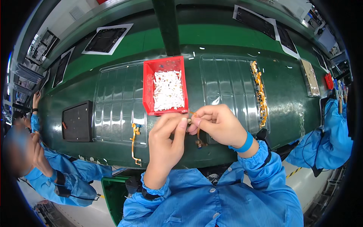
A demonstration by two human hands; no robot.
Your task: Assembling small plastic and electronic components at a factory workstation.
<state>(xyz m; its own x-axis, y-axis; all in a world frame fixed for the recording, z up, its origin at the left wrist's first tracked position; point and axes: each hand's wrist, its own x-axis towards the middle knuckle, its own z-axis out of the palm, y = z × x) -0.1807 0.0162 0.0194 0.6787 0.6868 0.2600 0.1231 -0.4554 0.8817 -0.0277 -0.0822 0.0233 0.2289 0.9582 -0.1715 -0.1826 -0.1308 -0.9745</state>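
An orange-brown flex cable (199,137) is pinched between my two hands in front of the red bin, its dark connector end hanging below the fingers. My left hand (166,138) closes thumb and forefinger on the cable's upper end. Opposite it, my right hand (215,123), with a blue wristband, grips the same cable; the fingers partly hide the part. Just beyond them stands a red bin (148,105) heaped with small white strips (168,90). Another orange flex cable (134,145) lies at the near edge of the left clear plastic tray (109,90).
A second clear tray (223,81) on the right carries a row of several orange flex cables (259,94). A black tray (77,123) sits at left. A dark post (166,26) rises behind the bin. Co-workers in blue sit left (75,174) and right (317,140).
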